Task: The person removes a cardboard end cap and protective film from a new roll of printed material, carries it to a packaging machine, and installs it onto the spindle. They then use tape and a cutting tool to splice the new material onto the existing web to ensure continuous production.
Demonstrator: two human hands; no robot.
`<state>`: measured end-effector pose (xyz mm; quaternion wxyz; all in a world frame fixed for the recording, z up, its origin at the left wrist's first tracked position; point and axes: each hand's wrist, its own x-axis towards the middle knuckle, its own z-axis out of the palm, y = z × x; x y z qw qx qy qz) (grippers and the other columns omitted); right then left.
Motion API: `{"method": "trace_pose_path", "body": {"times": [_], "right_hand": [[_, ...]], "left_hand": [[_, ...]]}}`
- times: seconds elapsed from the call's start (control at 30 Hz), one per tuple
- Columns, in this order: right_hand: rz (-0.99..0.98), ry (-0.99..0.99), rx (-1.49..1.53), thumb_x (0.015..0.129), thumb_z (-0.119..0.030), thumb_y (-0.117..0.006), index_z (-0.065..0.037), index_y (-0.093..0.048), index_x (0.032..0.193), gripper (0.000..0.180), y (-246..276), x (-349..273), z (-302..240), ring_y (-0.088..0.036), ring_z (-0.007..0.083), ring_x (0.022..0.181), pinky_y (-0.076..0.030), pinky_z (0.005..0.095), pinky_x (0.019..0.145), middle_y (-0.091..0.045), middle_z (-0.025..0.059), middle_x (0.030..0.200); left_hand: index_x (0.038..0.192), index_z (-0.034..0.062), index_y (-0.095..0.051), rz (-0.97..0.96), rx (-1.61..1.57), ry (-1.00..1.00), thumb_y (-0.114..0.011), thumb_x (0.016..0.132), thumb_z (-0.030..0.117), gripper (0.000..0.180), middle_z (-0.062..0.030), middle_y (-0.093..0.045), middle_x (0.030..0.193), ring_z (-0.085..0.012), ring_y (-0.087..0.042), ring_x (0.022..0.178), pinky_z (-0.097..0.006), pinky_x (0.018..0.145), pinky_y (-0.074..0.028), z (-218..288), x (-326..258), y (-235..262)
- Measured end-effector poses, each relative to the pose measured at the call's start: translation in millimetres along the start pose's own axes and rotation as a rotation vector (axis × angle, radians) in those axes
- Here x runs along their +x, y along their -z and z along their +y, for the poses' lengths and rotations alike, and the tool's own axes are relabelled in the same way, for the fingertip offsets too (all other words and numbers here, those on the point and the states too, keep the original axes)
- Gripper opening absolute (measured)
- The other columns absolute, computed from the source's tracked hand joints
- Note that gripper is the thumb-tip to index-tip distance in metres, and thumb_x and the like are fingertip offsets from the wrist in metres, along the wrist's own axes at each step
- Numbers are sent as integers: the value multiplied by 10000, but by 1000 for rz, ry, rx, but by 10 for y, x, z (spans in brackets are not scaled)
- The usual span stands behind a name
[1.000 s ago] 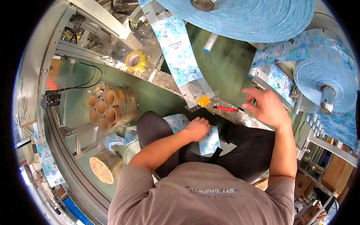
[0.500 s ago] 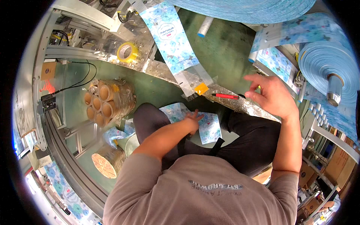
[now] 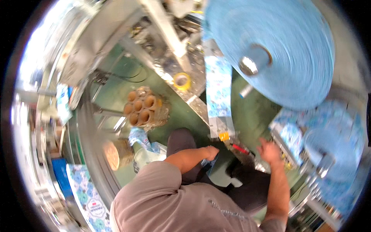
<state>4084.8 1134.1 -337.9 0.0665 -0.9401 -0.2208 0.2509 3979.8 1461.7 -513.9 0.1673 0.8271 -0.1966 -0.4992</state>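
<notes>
My left hand [image 3: 211, 153] is closed over my lap, gripping a crumpled piece of blue printed film [image 3: 209, 164] that shows below the fist. To the right, my right hand [image 3: 269, 151] hovers with fingers apart and nothing in it, beside a metal bar [image 3: 199, 107]. A red pen [image 3: 240, 149] lies on that bar, just left of the right hand. The end of a blue floral film strip [image 3: 219, 87] hangs down across the bar, with an orange tape piece [image 3: 224, 136] at its lower end. The picture is blurred by motion.
A large blue film roll [image 3: 278, 34] fills the upper right, with a smaller film roll [image 3: 332, 143] below it. A yellow tape roll [image 3: 182, 81] rests on the bar. Wrapped cardboard cores [image 3: 150, 101], a wrapped roll [image 3: 117, 154] and a white bin [image 3: 148, 156] stand left.
My view has swung left. The left hand has closed, and the film over my lap is now bunched and mostly out of sight. My right hand has lowered toward the bar.
</notes>
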Motion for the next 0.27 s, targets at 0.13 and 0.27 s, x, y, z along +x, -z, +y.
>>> {"method": "trace_pose_path", "body": {"times": [0.13, 0.27], "right_hand": [[-84, -146, 121, 881, -316, -709, -102, -659, 1267, 444, -126, -583, 68, -718, 394, 940, -574, 506, 858, -740, 216, 1020], [-106, -224, 250, 857, -329, -752, -116, -662, 1298, 498, 287, -1111, -263, -719, 357, 1028, -564, 444, 942, -731, 210, 1147]], "left_hand": [[1215, 31, -664, 231, 0, 139, -653, 829, 115, 395, -175, -703, 1203, -410, -671, 1132, -571, 921, -535, 225, -582, 389], [1292, 107, -644, 313, -24, 338, -803, 775, 227, 554, -160, -637, 1338, -401, -562, 1299, -733, 1064, -325, 281, -1070, 758]]}}
